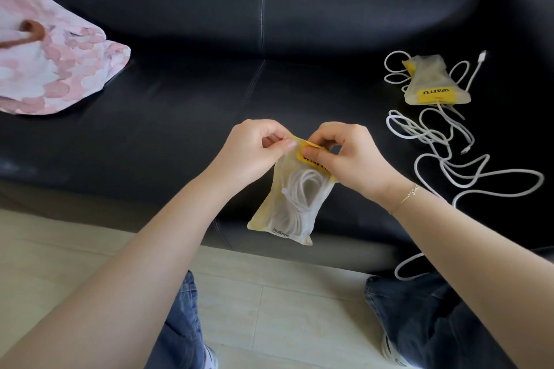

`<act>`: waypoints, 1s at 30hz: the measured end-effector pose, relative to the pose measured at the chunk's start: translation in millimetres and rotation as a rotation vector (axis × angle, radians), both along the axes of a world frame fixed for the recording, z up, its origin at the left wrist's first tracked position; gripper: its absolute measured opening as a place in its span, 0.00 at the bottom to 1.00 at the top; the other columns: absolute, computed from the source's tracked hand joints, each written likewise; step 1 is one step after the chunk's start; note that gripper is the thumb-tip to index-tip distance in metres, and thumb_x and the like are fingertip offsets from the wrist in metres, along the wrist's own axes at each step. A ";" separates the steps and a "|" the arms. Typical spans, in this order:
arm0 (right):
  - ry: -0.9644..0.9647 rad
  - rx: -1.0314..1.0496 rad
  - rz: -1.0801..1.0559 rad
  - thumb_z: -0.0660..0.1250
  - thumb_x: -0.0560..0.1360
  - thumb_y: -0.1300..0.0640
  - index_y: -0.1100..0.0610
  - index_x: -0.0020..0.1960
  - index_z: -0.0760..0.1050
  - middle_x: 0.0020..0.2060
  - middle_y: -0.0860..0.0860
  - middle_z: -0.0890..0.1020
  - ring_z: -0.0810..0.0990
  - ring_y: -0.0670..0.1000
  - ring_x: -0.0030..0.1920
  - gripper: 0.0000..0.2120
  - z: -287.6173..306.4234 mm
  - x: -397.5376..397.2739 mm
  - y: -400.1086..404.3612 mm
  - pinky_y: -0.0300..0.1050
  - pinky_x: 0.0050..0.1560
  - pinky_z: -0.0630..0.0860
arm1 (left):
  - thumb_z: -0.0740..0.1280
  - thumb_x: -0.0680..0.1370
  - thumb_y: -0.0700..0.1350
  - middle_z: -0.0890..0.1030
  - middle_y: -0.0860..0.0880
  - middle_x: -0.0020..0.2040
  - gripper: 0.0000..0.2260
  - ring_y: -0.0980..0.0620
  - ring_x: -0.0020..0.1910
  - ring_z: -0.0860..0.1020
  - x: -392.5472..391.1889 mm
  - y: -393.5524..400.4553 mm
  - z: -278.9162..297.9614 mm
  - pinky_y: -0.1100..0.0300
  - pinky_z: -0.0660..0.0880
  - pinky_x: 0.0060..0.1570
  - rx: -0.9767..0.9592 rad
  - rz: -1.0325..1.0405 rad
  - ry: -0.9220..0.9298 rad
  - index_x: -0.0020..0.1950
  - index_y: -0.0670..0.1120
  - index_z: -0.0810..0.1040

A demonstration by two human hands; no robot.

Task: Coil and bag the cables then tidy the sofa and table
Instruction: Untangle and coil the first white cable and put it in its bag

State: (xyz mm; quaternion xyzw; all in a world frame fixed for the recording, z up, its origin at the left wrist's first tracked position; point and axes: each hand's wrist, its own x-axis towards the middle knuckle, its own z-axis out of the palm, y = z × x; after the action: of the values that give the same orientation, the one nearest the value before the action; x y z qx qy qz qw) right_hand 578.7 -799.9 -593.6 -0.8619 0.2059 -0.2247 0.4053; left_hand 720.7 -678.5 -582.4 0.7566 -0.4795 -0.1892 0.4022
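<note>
A translucent yellowish bag [287, 219] with a yellow label hangs above the front edge of the black sofa [180, 105]. A coiled white cable [299, 189] shows inside it. My left hand [254, 150] pinches the bag's top left corner. My right hand [344, 153] pinches the top at the yellow label. On the seat to the right lies a second bag [431, 84] of the same kind, on top of loose white cable. A tangled loose white cable [449, 153] sprawls below it, and one end hangs over the sofa's front edge.
A pink and white patterned cushion [51, 69] lies at the sofa's left end, with a brown object [31, 28] on it. Pale tiled floor [269, 293] runs in front of the sofa. My knees in blue jeans and my shoes are at the bottom.
</note>
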 end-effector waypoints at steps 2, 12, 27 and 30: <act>0.001 -0.001 0.020 0.73 0.72 0.61 0.61 0.40 0.81 0.35 0.48 0.79 0.76 0.46 0.36 0.04 -0.6 0.7 -0.6 0.33 0.39 0.72 | 0.67 0.79 0.48 0.83 0.56 0.41 0.06 0.64 0.40 0.79 2.4 1.5 0.9 0.74 0.72 0.40 0.031 -0.031 0.014 0.48 0.50 0.84; 0.143 0.201 0.035 0.74 0.72 0.54 0.59 0.44 0.83 0.38 0.55 0.84 0.80 0.47 0.36 0.07 7.8 -3.8 -8.1 0.39 0.41 0.79 | 0.68 0.79 0.44 0.74 0.59 0.28 0.11 0.64 0.30 0.72 -3.3 0.5 -3.8 0.74 0.66 0.34 -0.028 -0.006 0.007 0.35 0.48 0.79; 0.213 0.174 0.013 0.71 0.75 0.56 0.56 0.45 0.82 0.40 0.55 0.84 0.79 0.47 0.38 0.04 10.0 -10.3 -9.9 0.41 0.41 0.77 | 0.68 0.78 0.43 0.73 0.53 0.29 0.11 0.60 0.30 0.70 1.6 -0.3 -6.2 0.70 0.65 0.33 -0.095 0.113 -0.038 0.36 0.41 0.80; 0.235 0.124 -0.010 0.71 0.75 0.56 0.55 0.43 0.81 0.38 0.52 0.83 0.79 0.48 0.38 0.03 6.5 -17.6 -15.2 0.44 0.43 0.77 | 0.65 0.80 0.44 0.76 0.46 0.36 0.10 0.61 0.35 0.72 4.9 1.0 -6.4 0.68 0.68 0.39 -0.030 0.076 0.131 0.43 0.40 0.80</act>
State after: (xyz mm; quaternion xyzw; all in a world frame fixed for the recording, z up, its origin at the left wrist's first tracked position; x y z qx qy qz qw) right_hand 561.1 -815.1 -587.1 -0.8545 0.2696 -0.1109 0.4299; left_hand 725.6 -677.5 -588.8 0.7542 -0.4257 -0.2158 0.4510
